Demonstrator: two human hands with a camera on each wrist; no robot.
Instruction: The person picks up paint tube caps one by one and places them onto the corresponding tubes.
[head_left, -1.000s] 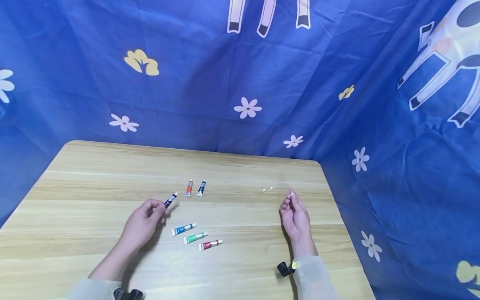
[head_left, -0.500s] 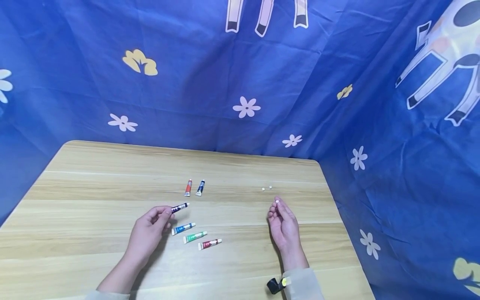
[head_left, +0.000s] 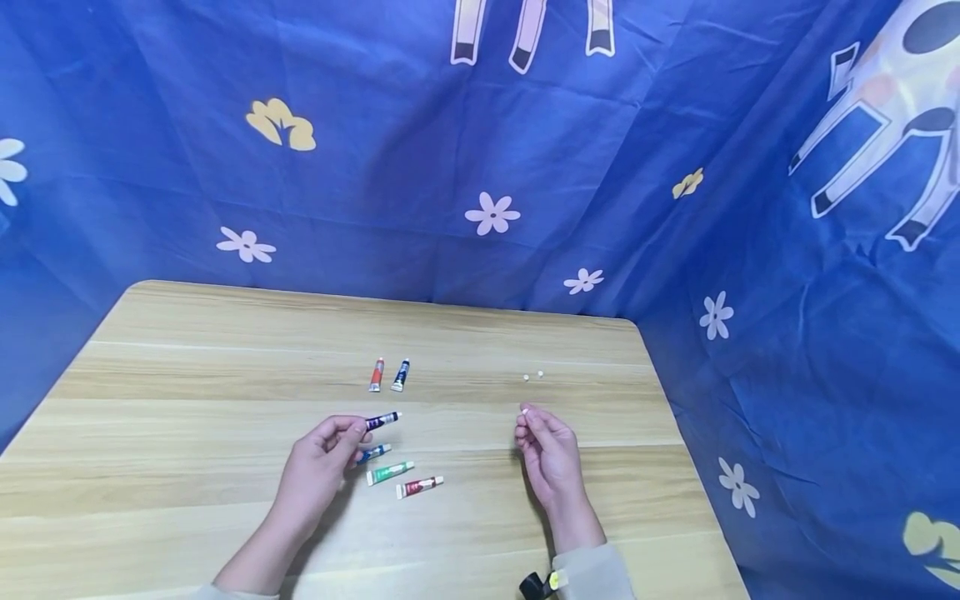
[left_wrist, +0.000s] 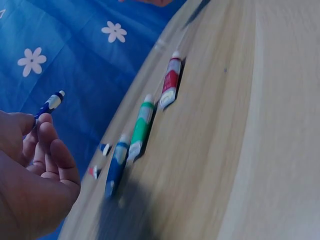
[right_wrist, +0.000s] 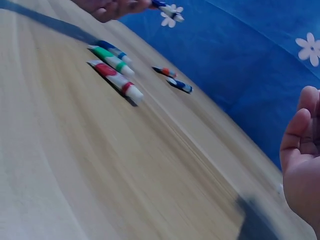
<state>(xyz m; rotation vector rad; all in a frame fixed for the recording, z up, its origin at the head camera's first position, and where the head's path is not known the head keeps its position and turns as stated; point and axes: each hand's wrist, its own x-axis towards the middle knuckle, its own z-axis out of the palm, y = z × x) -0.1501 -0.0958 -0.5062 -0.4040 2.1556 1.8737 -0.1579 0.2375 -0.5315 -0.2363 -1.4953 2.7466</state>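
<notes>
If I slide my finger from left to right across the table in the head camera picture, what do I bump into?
Left hand → dark purple tube it pinches → red tube lying on the table → right hand, pinching a small white cap.

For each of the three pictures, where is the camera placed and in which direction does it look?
Head: above, facing down and forward at the table; both forearms, left hand holding a dark tube, right hand pinching a white cap.
Left wrist: low, along the table; left hand's fingers.
Right wrist: low, toward the tubes; right hand's edge.
Shared: the red tube and green tube appear in all three.
</notes>
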